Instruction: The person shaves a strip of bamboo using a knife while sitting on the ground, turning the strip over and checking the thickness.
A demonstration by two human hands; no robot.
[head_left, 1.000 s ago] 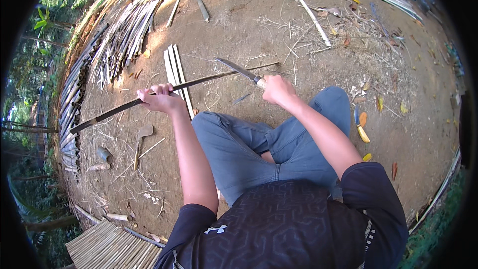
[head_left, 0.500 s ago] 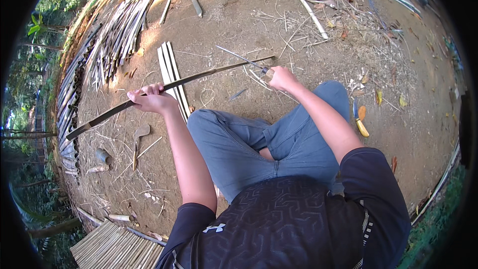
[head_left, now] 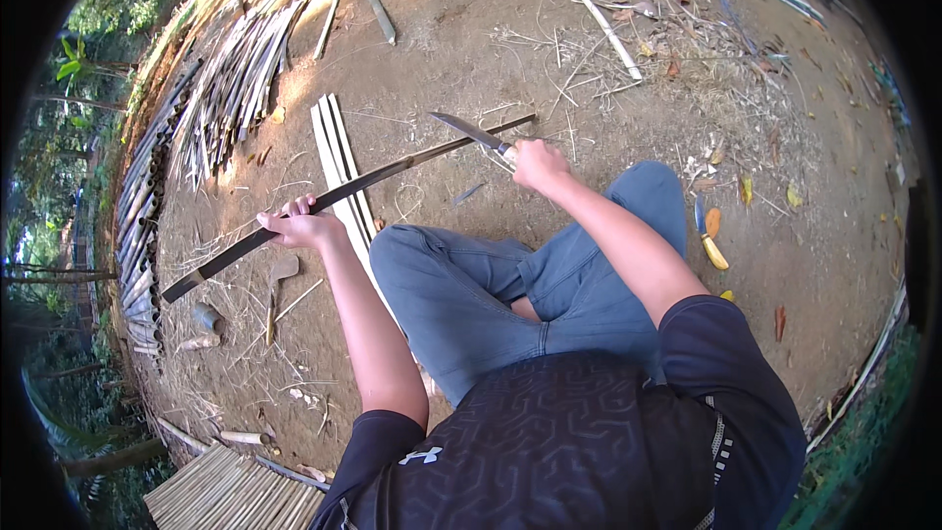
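My left hand (head_left: 302, 226) is closed round a long, dark split-bamboo strip (head_left: 231, 255), which slants from lower left up to the right in front of my knees. In my right hand (head_left: 540, 167) is a knife (head_left: 469, 130), gripped by its handle. Its broad blade points left and crosses over the strip near the far right end; whether the edge touches it I cannot tell. Beneath the strip, several pale split strips (head_left: 339, 152) lie on the ground beside my left knee.
A yellow-handled knife (head_left: 706, 236) lies right of my right knee. At left are a flat-headed tool (head_left: 279, 280) and a short bamboo piece (head_left: 206, 316). Piled bamboo strips (head_left: 240, 88) lie farther left, a slatted bamboo panel (head_left: 231, 491) at lower left.
The knife has turned so that its blade's flat side shows, and my right hand has shifted slightly left. The strip's left end has moved to the right and a little lower.
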